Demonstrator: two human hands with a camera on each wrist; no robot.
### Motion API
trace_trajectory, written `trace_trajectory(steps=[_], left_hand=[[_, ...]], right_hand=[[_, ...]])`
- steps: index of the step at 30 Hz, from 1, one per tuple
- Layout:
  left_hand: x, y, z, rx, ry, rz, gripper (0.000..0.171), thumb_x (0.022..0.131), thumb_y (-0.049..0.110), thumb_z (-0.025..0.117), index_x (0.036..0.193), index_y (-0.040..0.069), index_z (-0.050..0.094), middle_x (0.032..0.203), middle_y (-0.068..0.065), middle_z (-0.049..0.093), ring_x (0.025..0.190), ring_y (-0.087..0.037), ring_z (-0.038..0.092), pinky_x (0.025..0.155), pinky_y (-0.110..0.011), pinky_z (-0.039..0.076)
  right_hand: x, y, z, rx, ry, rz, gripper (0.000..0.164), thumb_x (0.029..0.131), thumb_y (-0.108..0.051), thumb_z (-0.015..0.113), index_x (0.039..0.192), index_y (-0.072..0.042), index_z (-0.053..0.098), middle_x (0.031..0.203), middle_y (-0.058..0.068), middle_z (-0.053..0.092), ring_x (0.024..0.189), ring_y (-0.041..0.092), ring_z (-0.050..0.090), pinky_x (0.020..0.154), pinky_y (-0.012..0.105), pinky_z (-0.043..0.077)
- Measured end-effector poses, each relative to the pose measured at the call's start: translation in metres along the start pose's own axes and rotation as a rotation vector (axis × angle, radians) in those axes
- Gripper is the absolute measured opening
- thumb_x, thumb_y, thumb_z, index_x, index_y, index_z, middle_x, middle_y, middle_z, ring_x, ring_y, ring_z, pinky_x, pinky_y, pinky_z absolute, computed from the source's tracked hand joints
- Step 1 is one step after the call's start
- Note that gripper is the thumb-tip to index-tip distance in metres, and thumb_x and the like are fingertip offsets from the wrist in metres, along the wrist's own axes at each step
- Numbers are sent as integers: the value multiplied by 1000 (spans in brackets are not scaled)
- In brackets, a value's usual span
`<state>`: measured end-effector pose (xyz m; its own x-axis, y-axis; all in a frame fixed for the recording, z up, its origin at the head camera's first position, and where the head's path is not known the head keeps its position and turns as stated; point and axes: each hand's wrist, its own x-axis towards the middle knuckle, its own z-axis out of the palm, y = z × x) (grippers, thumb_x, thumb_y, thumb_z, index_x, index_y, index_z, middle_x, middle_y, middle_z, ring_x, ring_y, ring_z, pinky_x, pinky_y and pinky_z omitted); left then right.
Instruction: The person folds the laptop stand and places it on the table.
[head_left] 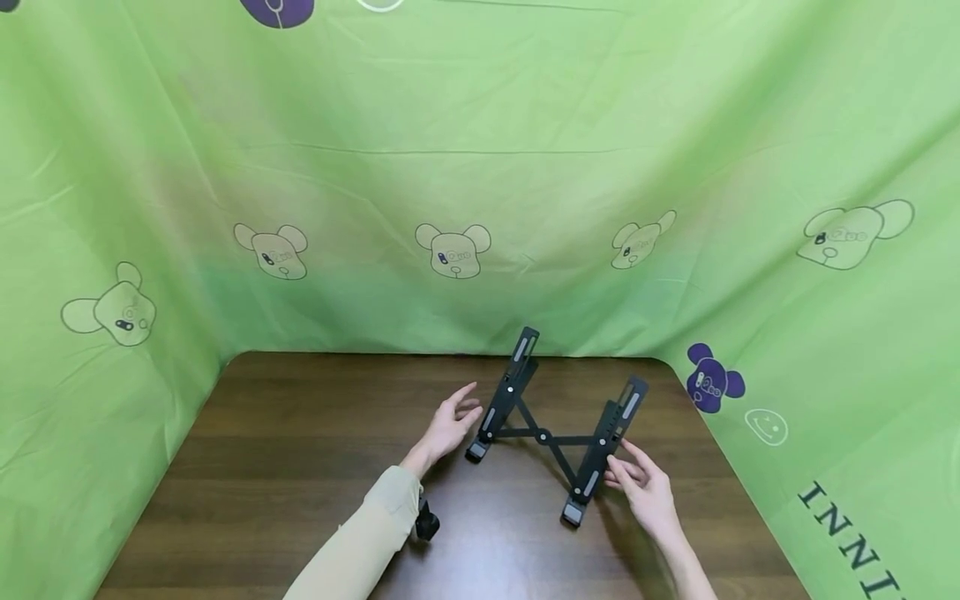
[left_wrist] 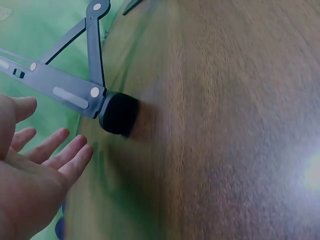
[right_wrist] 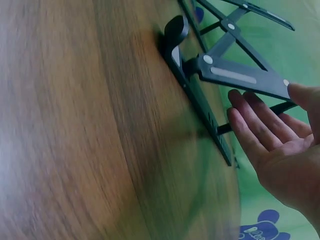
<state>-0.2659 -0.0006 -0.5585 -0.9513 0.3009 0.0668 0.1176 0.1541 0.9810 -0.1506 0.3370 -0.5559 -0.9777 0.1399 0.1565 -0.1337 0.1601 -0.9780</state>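
Note:
A black folding laptop stand (head_left: 542, 437) is spread apart on the wooden table, its two long rails joined by crossed bars. Pale strips line the rails, and raised stops sit at the near ends. Beside the left rail is my left hand (head_left: 448, 427), fingers spread and apart from each other; in the left wrist view the palm (left_wrist: 30, 200) faces up and holds nothing. My right hand (head_left: 647, 490) pinches the outer edge of the right rail between thumb and index finger. The right wrist view shows its other fingers (right_wrist: 255, 125) extended loosely below the rail.
The brown wooden table (head_left: 262, 475) has rounded far corners. A green curtain (head_left: 450, 183) printed with bear faces surrounds its back and sides. A small black device (head_left: 427, 523) is at the left wrist, by the sleeve (head_left: 360, 533).

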Motion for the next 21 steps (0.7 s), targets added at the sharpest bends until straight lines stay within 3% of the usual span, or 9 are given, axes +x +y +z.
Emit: trace_trajectory(steps=[2,6,16,21], left_hand=[[1,-1,3,-2,-3,2,57,112,5,59,164,-9,39,147,-43,60,135,-57,64,116,-59,56],[1,-3,10,1,-12,22,55,111,4,59,162,-11,41,143,-42,64,130,-55,68,113,-58,59],[-1,-6,19,-32,-2,29,52,109,-1,60,158,-13,46,135,-41,69,122,-54,73,108,-54,62],[4,-4,22,-45,21,22,52,106,-4,64,156,-11,51,130,-39,72,116,-52,75,99,-43,66]], right_hand=[[0,0,2,39,5,3,57,106,13,58,151,33,29,91,-17,82,75,0,77,72,18,66],[0,-2,5,49,32,14,57,104,15,60,151,32,31,89,-18,80,72,1,77,70,20,67],[5,-3,10,-35,90,102,63,102,16,63,155,28,30,88,-6,83,68,-3,76,69,20,67],[4,-4,14,25,92,83,65,102,19,60,156,29,25,86,-15,81,67,-2,75,68,20,67]])
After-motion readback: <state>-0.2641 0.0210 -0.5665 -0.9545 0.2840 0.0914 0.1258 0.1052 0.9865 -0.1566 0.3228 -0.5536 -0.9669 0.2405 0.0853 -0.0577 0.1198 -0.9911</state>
